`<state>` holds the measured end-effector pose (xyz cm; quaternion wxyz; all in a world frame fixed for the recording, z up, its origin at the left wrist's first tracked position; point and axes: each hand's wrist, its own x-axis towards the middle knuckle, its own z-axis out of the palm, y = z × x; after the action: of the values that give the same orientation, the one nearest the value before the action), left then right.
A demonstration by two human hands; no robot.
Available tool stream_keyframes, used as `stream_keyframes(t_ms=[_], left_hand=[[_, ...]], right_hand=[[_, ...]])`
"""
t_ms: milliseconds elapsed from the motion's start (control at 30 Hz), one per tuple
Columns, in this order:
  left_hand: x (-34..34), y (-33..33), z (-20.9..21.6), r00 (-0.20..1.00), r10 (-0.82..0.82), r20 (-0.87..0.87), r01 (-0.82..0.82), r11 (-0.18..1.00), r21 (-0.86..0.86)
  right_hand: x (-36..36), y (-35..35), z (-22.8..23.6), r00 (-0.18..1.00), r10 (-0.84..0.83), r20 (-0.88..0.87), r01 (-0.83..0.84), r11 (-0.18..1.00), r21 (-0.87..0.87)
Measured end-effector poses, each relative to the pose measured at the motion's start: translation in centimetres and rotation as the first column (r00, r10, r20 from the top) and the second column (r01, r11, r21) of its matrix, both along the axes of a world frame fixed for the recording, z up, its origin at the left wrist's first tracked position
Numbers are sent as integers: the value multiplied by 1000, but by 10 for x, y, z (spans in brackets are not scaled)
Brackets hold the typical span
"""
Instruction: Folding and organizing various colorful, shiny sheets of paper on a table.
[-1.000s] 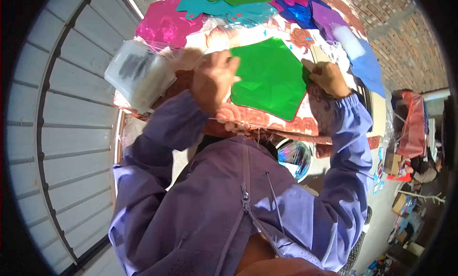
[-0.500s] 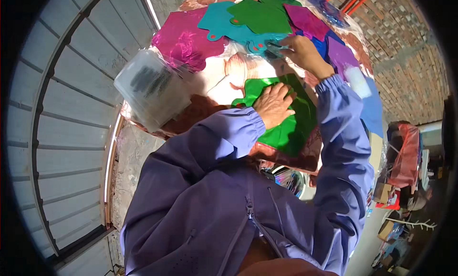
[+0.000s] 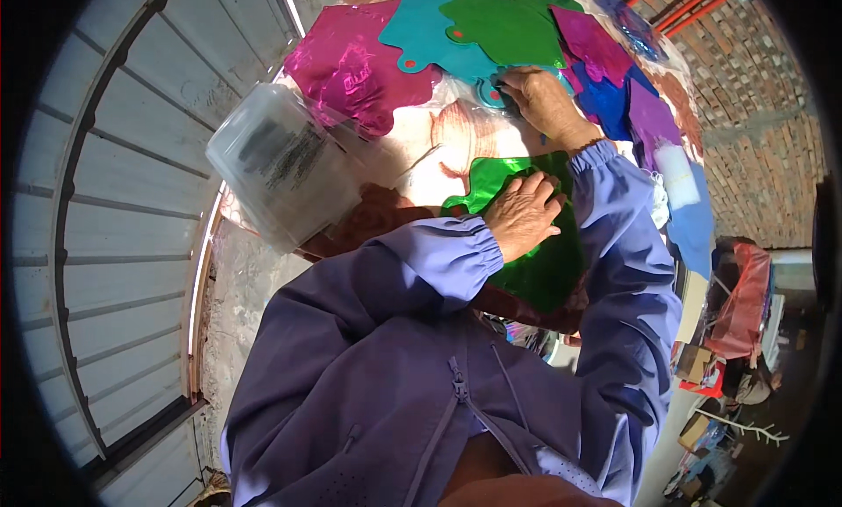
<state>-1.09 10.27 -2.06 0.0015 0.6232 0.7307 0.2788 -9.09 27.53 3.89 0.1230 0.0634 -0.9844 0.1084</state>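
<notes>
My left hand [image 3: 524, 216] lies with fingers spread on a shiny green foil sheet [image 3: 544, 274] with a wavy edge, near the front of the table. Farther off, my right hand [image 3: 545, 103] has its fingertips pinched together at the near edge of the teal foil sheets [image 3: 419, 29]. What sits between those fingertips is too small to make out. Clear crinkled plastic lies beside them. A green sheet [image 3: 504, 24] with a red dot on its tab overlaps the teal ones.
Magenta foil [image 3: 351, 64] lies at the far left beside a translucent plastic tub [image 3: 285, 169]. Along the right are a magenta sheet [image 3: 596, 46], a purple sheet [image 3: 652, 121], a white roll [image 3: 676, 175] and a blue sheet [image 3: 690, 231]. A patterned cloth [image 3: 452, 125] covers the table.
My right hand's fingers have drawn closer together at the edge of the teal sheets. My left hand stays on the green foil. The whole view has shifted slightly.
</notes>
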Motion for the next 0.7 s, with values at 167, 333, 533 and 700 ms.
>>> stream_keyframes(t_ms=[167, 333, 533, 700], left_hand=[[-1, 4, 0, 996, -27, -86, 14, 989, -145], [2, 16, -31, 943, 40, 330, -47, 999, 15], [1, 16, -37, 971, 18, 239, -97, 940, 326], [1, 16, -20, 960, -51, 274, -36, 951, 306]], right_hand=[[-27, -38, 9, 958, 90, -271, -62, 992, 108], [-62, -50, -12, 959, 91, -270, 14, 932, 362], [-78, -38, -7, 972, -204, -113, 167, 948, -272], [-75, -19, 18, 989, -147, -4, 65, 461, -885]])
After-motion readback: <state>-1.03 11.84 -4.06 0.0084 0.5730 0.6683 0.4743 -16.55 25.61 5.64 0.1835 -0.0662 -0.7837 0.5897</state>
